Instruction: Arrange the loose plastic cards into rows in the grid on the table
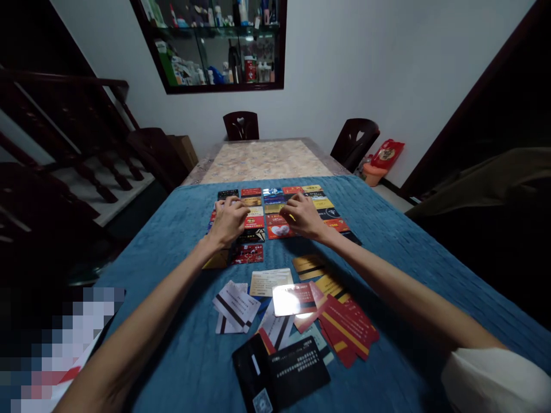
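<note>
"What containers are in view?"

"A dark-wood-framed wall cabinet [224, 88] with glass shelves holds bottles and a red cylindrical jar [250, 68]. On the floor, past a dark wooden chair [346, 140], an orange plastic tub [373, 174] stands just beside a glossy red plastic bag [388, 154]. What those two hold, I can't tell."

"And the cards?"

"Rectangular, many-coloured plastic cards [280, 230] lie flat in overlapping columns on a ribbed blue cloth [155, 241], their long axes running left to right."

"All of them?"

"No, the nearer heap of loose cards [295, 299] is at mixed angles. One white card with a dark stripe [236, 307] slants down to the right; a glossy black card with a small pale square [253, 370] runs lengthwise mostly front to back."

"How are the fingers?"

"The left hand [230, 218] is over the left columns, fingers curled; its fingertips are hidden, so I can't tell whether they touch a card. The right hand [305, 217] is over the right columns, fingers bent toward the thumb. Whether they meet or grip anything, I can't tell."
</note>
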`<state>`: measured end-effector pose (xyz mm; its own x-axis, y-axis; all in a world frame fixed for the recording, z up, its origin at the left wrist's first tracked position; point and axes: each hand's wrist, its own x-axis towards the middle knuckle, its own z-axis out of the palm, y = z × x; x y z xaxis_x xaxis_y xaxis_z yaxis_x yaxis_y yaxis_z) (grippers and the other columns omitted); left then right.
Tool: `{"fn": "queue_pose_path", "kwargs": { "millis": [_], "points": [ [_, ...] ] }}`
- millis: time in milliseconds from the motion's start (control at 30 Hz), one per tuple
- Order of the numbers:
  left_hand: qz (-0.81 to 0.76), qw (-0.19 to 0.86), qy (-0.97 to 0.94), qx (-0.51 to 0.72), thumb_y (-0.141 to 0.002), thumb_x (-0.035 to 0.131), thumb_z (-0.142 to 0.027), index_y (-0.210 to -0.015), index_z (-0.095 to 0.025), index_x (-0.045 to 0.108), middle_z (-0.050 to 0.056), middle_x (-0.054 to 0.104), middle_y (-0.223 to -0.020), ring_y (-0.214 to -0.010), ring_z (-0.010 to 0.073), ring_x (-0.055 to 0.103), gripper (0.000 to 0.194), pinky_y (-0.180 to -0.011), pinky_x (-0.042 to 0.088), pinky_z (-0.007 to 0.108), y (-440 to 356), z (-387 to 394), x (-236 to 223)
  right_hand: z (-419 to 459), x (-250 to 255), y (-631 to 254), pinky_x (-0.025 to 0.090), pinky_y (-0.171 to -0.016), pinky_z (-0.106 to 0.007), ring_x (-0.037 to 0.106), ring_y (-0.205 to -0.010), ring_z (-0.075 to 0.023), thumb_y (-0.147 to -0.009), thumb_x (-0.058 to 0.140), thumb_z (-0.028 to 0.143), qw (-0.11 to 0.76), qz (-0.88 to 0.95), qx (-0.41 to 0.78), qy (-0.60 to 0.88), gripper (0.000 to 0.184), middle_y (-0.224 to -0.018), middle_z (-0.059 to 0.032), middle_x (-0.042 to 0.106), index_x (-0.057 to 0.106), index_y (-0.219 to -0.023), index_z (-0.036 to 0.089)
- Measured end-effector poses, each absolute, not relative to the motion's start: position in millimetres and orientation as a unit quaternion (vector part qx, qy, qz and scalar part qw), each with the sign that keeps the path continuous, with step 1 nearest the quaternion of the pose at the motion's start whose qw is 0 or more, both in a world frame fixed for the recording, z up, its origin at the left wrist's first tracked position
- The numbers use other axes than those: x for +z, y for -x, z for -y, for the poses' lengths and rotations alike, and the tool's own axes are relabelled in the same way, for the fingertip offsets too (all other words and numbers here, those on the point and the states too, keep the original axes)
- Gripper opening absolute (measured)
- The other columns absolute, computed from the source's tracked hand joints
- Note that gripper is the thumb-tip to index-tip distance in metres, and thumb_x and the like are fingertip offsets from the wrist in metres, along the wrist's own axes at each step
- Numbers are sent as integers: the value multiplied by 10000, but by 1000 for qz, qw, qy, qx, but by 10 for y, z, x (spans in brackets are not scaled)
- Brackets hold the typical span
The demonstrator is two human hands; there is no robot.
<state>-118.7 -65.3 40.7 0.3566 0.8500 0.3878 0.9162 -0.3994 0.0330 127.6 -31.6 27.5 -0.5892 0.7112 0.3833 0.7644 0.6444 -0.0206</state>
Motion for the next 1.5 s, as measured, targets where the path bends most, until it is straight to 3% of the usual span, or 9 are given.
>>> {"fn": "queue_pose_path", "kwargs": {
  "millis": [367,700,867,1000,1233,1500],
  "points": [
    [483,87,850,-191,-877,500,-106,-1040,-225,712,87,718,-1144,-1283,306,468,293,-1045,307,534,1006,1238,249,819,80,-1614,286,-870,-390,451,-1069,-263,-970,466,241,218,898,-64,377,247,-990,-87,688,711,-992,223],
    [402,21,892,-205,-947,498,-239,-1002,-231,698,70,725,-1058,-1245,297,498,207,-1057,296,544,798,1702,97,1306,-102,-1860,353,-892,-419,485,-1053,-263,-949,521,257,250,917,-7,311,188,-933,-73,684,704,-983,233],
    [337,-24,924,-181,-910,568,-266,-1004,-185,679,75,700,-1008,-1198,300,503,166,-1061,282,553,720,1860,146,1493,-99,-1889,367,-914,-442,487,-1064,-268,-935,578,305,287,925,40,244,161,-922,-75,678,684,-966,188],
    [317,-44,938,-134,-857,663,-366,-955,-180,662,72,672,-990,-1178,306,490,211,-1069,280,550,679,1941,220,1597,-41,-1884,361,-941,-456,485,-1086,-270,-912,617,374,262,938,80,210,210,-995,-83,673,685,-983,189],
    [309,-33,947,-78,-813,692,-468,-998,-168,639,101,653,-1025,-1116,322,500,356,-1026,326,547,649,1985,268,1648,-18,-1894,339,-947,-468,482,-1059,-271,-875,624,535,208,954,97,193,374,-988,-94,646,689,-979,181],
    [300,-17,951,-71,-845,650,-424,-964,-150,646,100,652,-981,-1040,281,532,300,-979,377,485,632,1991,259,1663,-18,-1903,354,-926,-467,485,-1017,-260,-877,610,487,201,960,86,175,355,-978,-100,623,696,-1018,172]
  ]
}}
